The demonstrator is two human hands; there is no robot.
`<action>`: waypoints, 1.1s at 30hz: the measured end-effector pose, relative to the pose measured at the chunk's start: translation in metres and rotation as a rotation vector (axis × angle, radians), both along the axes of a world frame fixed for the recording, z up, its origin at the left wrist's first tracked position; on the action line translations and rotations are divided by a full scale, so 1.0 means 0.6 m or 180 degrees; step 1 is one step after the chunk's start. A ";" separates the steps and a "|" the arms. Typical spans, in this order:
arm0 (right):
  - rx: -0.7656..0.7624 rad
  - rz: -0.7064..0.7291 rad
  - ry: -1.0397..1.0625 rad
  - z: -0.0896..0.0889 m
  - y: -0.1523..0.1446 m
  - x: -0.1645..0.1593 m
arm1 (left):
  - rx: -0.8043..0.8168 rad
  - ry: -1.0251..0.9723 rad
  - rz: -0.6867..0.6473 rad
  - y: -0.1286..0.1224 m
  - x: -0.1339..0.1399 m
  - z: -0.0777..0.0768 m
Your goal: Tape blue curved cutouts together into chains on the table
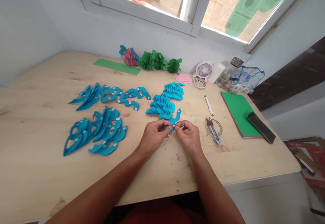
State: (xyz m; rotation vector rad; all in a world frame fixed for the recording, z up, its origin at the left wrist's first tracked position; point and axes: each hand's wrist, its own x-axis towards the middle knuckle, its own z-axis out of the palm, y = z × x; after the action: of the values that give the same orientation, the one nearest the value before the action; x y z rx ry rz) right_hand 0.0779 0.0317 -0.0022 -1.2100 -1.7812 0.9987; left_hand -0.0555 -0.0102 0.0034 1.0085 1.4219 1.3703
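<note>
Both hands meet near the middle of the table over a curved blue paper cutout (pixel 174 119). My left hand (pixel 154 134) pinches its near left part, and my right hand (pixel 188 136) pinches it from the right. My fingertips hide part of the piece. Just beyond lies a fanned blue paper stack (pixel 160 106), with a second blue stack (pixel 173 92) behind it. To the left, blue cutouts with small white squares on them spread in a front group (pixel 106 129) and a back group (pixel 111 94).
Folded green paper shapes (pixel 158 61) and a pink one (pixel 130 57) stand along the wall. On the right are a pen (pixel 209 105), small snips (pixel 213 131) by a tape ring (pixel 220 125), a green pad (pixel 240 115) with a phone (pixel 261 127), a fan (pixel 204 69) and a bottle (pixel 228 72).
</note>
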 end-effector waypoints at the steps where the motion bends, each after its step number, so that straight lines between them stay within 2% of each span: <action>1: 0.0013 -0.0005 -0.0005 -0.001 0.000 0.000 | 0.0014 0.0021 0.0000 0.000 0.000 -0.001; 11: 0.0227 0.0040 -0.0181 -0.006 0.001 0.001 | 0.0042 0.0447 -0.0047 0.000 -0.005 -0.011; 22: 0.0308 -0.0003 -0.0279 -0.006 -0.001 0.000 | 0.0099 0.0833 -0.0159 -0.002 -0.006 -0.002; 33: 0.0285 -0.0045 -0.0437 -0.005 -0.005 -0.005 | 0.0229 0.1482 0.0133 -0.001 0.002 -0.010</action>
State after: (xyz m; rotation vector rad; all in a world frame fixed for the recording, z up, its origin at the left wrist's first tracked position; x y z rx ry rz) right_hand 0.0749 0.0288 -0.0051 -1.2592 -1.8997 0.8360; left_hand -0.0544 -0.0111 -0.0028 1.4175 1.7458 1.2728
